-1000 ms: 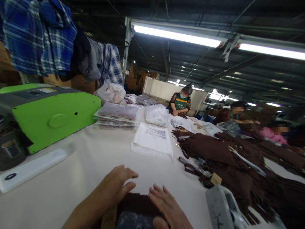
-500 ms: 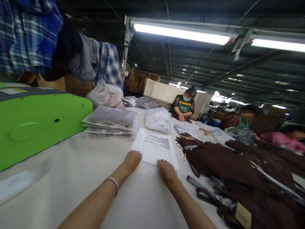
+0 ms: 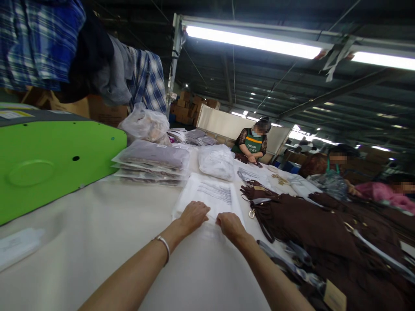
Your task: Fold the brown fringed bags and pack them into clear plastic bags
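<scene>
Grip the translucent white, dark-printed plastic bags [image 3: 210,192], probably light, limp and slippery, by the near edge, apparently pinched there between curled fingers of left hand [image 3: 194,214] and right hand [image 3: 231,225].

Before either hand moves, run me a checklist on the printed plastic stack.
1. Left hand at the stack's near edge: ok.
2. Right hand at that same edge: ok.
3. Hands apart, with a gap between them: ok.
4. Printed plastic stack lying on the table, print facing up: ok.
5. Brown goods off the print, lying to its right: ok.
6. Just one layer between the fingers: cannot tell; too fine to see.
</scene>
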`<state>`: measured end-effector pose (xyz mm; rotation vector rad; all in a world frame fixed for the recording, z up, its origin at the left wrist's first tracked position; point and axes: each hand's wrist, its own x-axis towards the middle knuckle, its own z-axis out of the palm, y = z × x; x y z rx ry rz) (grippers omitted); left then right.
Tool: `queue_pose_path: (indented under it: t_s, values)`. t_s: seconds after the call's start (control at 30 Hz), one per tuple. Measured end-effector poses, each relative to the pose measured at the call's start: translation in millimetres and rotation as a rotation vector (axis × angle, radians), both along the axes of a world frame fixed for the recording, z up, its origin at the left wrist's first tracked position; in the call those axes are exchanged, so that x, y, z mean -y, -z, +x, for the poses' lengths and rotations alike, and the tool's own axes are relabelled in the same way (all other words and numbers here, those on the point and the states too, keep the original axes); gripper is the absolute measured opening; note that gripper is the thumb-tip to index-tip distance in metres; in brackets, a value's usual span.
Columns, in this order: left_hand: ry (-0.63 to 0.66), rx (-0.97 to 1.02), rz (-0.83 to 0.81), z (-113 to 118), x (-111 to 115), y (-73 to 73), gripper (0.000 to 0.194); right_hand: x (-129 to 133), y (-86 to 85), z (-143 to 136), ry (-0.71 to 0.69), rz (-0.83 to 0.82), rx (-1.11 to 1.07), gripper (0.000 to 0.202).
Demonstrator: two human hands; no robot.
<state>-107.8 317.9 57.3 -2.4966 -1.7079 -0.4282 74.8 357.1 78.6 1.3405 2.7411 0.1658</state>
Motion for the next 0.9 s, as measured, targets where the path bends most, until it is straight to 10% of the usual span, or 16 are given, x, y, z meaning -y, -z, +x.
queue_pose_path:
  t_s: [0.9]
  values:
    - [0.058,0.06,-0.04,-8,24,-13.5,0.014,31,-16.5,-5,0.089,-0.102,-0.236,0.016]
